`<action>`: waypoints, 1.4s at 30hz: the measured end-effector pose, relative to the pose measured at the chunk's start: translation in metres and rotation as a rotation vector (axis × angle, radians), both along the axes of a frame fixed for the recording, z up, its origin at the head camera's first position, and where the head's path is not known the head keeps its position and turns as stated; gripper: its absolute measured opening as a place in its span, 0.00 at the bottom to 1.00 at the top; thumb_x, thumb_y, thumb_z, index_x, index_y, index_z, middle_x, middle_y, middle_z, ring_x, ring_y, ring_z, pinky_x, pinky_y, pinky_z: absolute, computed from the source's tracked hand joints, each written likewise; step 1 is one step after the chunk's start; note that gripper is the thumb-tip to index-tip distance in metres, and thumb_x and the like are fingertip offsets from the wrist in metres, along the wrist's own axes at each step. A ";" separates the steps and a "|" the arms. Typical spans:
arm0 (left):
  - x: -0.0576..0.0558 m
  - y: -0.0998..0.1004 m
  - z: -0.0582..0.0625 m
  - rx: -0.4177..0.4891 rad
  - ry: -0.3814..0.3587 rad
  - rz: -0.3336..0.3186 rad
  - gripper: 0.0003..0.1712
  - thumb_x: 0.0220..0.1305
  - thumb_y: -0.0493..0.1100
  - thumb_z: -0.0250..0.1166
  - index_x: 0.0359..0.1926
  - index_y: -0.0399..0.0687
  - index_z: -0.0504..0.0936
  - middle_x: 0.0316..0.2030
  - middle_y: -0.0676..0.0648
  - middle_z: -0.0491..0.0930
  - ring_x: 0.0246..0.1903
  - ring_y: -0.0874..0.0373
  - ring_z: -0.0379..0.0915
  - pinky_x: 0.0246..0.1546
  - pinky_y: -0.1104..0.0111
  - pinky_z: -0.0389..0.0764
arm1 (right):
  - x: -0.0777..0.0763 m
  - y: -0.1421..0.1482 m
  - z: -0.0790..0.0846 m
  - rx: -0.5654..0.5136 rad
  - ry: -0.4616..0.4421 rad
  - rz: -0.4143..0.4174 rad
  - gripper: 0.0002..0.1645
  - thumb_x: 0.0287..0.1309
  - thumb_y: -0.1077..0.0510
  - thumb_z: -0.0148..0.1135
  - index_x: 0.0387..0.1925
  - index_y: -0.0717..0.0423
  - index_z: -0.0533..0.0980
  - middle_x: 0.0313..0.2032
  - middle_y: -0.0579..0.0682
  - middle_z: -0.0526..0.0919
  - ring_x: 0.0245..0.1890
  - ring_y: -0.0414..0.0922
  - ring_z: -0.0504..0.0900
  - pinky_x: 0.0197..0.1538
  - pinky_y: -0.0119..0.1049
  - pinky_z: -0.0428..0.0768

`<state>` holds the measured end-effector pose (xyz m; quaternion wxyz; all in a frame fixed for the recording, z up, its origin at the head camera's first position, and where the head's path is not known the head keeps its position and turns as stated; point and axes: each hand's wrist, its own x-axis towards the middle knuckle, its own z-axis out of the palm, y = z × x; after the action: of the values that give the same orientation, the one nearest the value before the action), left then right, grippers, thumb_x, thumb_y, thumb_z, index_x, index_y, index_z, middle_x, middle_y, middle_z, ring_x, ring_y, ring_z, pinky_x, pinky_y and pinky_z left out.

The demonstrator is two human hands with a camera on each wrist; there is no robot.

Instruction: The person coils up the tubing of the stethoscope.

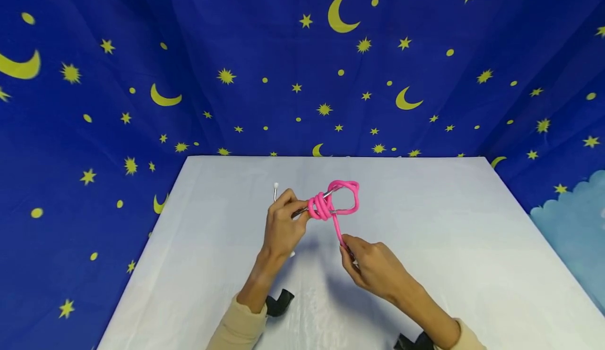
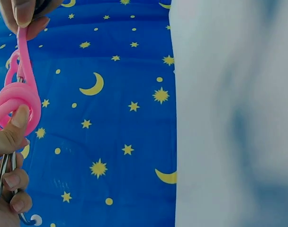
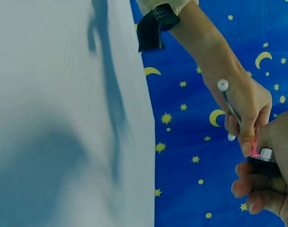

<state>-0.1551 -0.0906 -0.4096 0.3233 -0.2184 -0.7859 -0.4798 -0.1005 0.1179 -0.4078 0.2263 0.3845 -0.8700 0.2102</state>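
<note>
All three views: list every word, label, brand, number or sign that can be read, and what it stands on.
None: no readable text in any view.
Blue cloth: only yellow moons, stars and dots, no lettering seen.
Pink cord, metal rod and white table: no lettering visible.
Dark piece in the right hand: too small and partly covered to tell whether it is marked.

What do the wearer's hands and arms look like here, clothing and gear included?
The left hand and right hand are ungloved. The left sleeve and right sleeve are plain beige, ending on the forearms. A black, angular left wrist device and a similar right wrist device show beside the cuffs.
</note>
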 end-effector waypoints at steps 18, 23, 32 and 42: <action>0.002 0.008 0.003 0.012 -0.017 -0.053 0.02 0.53 0.29 0.72 0.27 0.34 0.86 0.25 0.48 0.70 0.25 0.61 0.71 0.30 0.72 0.78 | -0.006 0.012 0.023 0.135 0.466 -0.017 0.15 0.68 0.58 0.44 0.28 0.58 0.74 0.17 0.43 0.65 0.12 0.33 0.57 0.15 0.22 0.57; 0.002 0.009 0.002 -0.080 0.023 -0.085 0.01 0.55 0.30 0.71 0.29 0.34 0.87 0.26 0.48 0.69 0.26 0.60 0.72 0.31 0.70 0.81 | -0.008 0.022 0.032 0.247 0.502 0.006 0.16 0.71 0.57 0.42 0.30 0.57 0.73 0.19 0.44 0.66 0.14 0.36 0.58 0.19 0.24 0.59; 0.001 0.002 0.004 -0.190 0.131 -0.100 0.03 0.52 0.29 0.72 0.30 0.33 0.87 0.26 0.48 0.68 0.25 0.60 0.71 0.27 0.74 0.78 | -0.015 0.028 0.046 0.393 0.589 0.048 0.15 0.75 0.62 0.36 0.40 0.56 0.72 0.31 0.50 0.73 0.26 0.43 0.69 0.31 0.33 0.67; 0.000 0.008 -0.001 -0.299 0.295 -0.129 0.02 0.54 0.29 0.71 0.31 0.35 0.87 0.26 0.47 0.69 0.27 0.56 0.73 0.26 0.71 0.73 | -0.028 0.032 0.043 0.063 0.650 0.133 0.13 0.71 0.64 0.48 0.40 0.46 0.77 0.35 0.49 0.80 0.34 0.48 0.77 0.39 0.45 0.69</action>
<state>-0.1555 -0.0830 -0.4104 0.3675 -0.3815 -0.7769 -0.3404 -0.1287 0.1495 -0.3651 0.4657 0.4940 -0.7314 0.0640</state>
